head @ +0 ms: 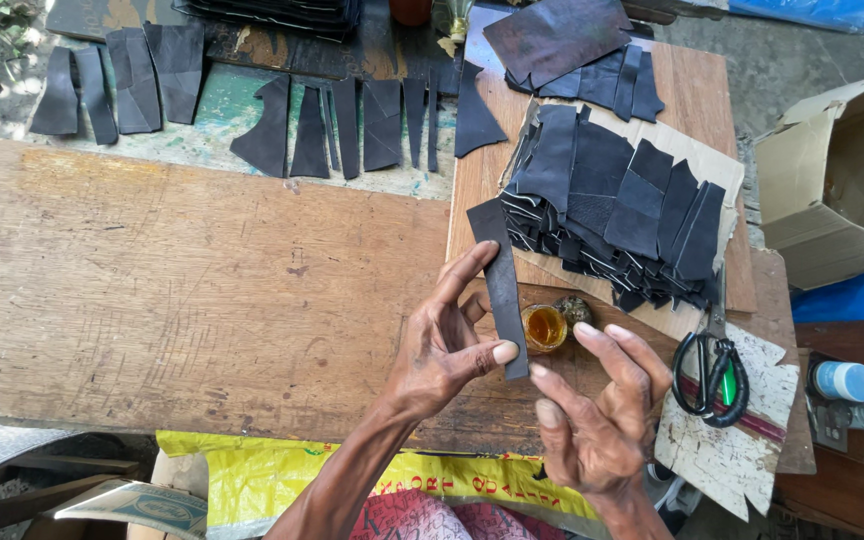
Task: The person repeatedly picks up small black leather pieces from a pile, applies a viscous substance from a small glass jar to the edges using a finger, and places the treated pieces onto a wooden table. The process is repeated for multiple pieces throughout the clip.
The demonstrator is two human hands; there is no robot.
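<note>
Holding dark leather strip [502, 285] upright at frame centre, above wooden board [182, 290].
Left hand [442, 350] pinches strip's lower end, thumb against index; right hand [597, 420] fingers spread, thumb tip just touching bottom edge.

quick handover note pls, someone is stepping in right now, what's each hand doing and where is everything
Left hand: pinches a long narrow black leather strip, held upright.
Right hand: open, fingertip at the strip's lower end, holding nothing else.
Small open pot of amber glue: on the wooden board, just behind the strip.
Stack of black leather pieces: on cardboard, to the right.
Black-handled scissors: right of the hands.
Done: cut pieces laid in a row at the far edge.
Left: the stack.
</note>
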